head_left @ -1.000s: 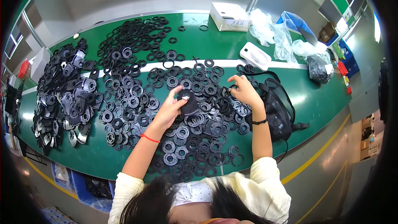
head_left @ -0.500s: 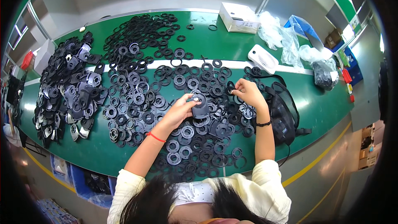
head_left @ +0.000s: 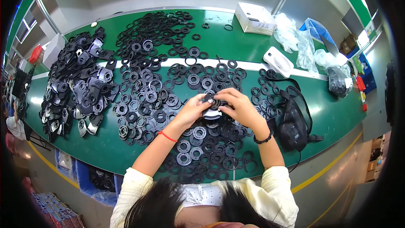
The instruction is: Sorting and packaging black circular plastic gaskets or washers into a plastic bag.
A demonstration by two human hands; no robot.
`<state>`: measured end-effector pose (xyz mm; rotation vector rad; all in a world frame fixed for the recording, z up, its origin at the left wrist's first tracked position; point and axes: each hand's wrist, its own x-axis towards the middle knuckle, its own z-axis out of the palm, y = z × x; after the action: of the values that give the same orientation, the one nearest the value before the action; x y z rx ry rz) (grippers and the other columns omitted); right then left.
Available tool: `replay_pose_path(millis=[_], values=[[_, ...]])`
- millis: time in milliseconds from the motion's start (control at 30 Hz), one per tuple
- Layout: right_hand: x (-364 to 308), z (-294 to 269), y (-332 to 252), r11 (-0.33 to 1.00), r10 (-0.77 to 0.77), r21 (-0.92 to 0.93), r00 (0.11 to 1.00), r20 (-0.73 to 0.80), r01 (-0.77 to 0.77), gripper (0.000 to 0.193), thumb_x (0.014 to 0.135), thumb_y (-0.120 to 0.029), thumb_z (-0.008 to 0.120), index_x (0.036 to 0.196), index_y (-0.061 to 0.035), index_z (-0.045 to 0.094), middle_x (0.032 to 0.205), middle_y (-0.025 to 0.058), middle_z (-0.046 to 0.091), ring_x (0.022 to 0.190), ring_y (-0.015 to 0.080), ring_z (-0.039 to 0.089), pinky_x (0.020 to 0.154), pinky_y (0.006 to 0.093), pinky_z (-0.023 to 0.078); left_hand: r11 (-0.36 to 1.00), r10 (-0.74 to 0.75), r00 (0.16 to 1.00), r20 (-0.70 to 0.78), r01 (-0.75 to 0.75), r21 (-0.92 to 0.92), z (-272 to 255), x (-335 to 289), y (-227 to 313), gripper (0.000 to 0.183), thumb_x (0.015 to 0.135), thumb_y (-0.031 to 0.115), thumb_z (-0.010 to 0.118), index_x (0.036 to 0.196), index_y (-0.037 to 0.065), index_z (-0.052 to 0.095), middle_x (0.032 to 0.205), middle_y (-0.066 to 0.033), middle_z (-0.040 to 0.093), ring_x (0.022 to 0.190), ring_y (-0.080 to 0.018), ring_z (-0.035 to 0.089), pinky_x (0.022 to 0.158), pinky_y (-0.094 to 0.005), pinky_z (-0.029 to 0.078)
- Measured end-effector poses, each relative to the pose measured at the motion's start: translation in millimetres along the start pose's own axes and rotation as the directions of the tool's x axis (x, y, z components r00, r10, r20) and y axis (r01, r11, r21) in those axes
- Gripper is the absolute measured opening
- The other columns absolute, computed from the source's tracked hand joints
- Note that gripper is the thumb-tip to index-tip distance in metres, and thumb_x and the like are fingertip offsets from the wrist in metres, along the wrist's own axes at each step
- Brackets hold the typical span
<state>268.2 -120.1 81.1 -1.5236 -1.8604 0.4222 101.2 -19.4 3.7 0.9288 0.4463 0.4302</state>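
My left hand (head_left: 194, 110) grips a dark plastic plate (head_left: 212, 115) with a rounded, shiny lower edge. Over the plate's top, the bent fingers of my right hand (head_left: 238, 104) hold a black ring (head_left: 216, 104) against it. Fingers partly cover both parts, so I cannot tell whether the ring is seated. Beneath and around the hands spreads a pile of loose grey and black rings (head_left: 198, 133). To the left lies a heap of similar dark plates (head_left: 80, 86), some with rings on them.
More black rings (head_left: 156, 29) lie at the back of the green table (head_left: 329, 105). A black mesh bag (head_left: 295, 118) sits to the right, near a white handheld fan (head_left: 279, 61). Behind are a white box (head_left: 254, 19) and clear plastic bags (head_left: 304, 48). Blue bins (head_left: 98, 183) stand below the table's left front.
My right hand has come left from the rings near the mesh bag, bringing a black ring onto the plate in my left hand. The whole view has shifted slightly.
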Motion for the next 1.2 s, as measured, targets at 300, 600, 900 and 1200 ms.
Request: replay_pose_path(millis=[300,600,900,1200], values=[[-2,-3,20,0.918,0.230,0.360,0.964,-0.136,-0.168,0.018,0.084,0.003,0.060,0.101,0.0022,0.063,0.113,0.0128,0.058,0.085,0.0185,0.067,0.072,0.0266,0.053,0.994,-0.091,0.995,-0.029,0.092,0.050,3,-2,0,0.028,0.099,0.018,0.045,0.122,0.003,0.052,0.105,-0.0069,0.063,0.089,-0.0126,0.064,0.074,-0.0255,0.053],[-1,2,10,0.997,0.008,0.075,0.997,-0.083,-0.002,0.026,0.073,0.001,0.069,0.097,-0.0064,0.069,0.111,0.0092,0.060,0.094,0.0238,0.064,0.078,0.0307,0.051,0.989,-0.134,0.991,0.013,0.135,-0.057,6,-7,11,0.035,0.101,0.029,0.036,0.121,0.004,0.049,0.110,-0.0090,0.062,0.095,-0.0170,0.064,0.080,-0.0300,0.053],[-1,2,3,0.999,0.012,0.042,1.000,-0.022,-0.011,0.039,0.068,-0.010,0.077,0.104,-0.0009,0.064,0.114,0.0115,0.061,0.103,0.0296,0.061,0.086,0.0350,0.050,0.998,-0.061,0.998,0.013,0.061,0.003,4,-7,9,0.029,0.101,0.024,0.038,0.117,0.004,0.050,0.107,-0.0063,0.063,0.092,-0.0143,0.064,0.078,-0.0277,0.053],[-3,11,-7,0.996,0.089,0.037,0.994,-0.060,-0.087,0.048,0.065,-0.008,0.080,0.109,-0.0031,0.062,0.105,0.0076,0.061,0.083,0.0192,0.061,0.069,0.0273,0.050,0.850,0.235,0.972,-0.019,-0.196,0.489,7,-3,1,0.025,0.100,0.019,0.041,0.100,0.001,0.059,0.084,-0.0006,0.064,0.074,-0.0066,0.058,0.063,-0.0257,0.046]])
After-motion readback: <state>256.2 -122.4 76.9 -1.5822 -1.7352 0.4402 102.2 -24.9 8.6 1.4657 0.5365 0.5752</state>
